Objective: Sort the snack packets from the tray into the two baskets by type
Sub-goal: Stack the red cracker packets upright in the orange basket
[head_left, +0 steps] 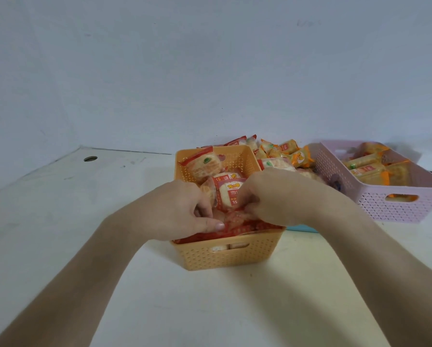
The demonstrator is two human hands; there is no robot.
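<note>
Over the orange basket (225, 256), left hand (180, 209) and right hand (280, 196) fingers pinch one red-and-white rice-cracker packet (228, 196) by its side edges, printed face nearward, long axis roughly upright.

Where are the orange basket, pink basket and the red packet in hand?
orange basket (210, 259): head view, near front wall.
pink basket (375, 209): head view, front wall.
red packet (228, 194): head view, printed face.

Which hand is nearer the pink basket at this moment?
Right. The right hand grips a red snack packet over the orange basket, on the side toward the pink basket. The left hand holds the same packet from the far side.
</note>
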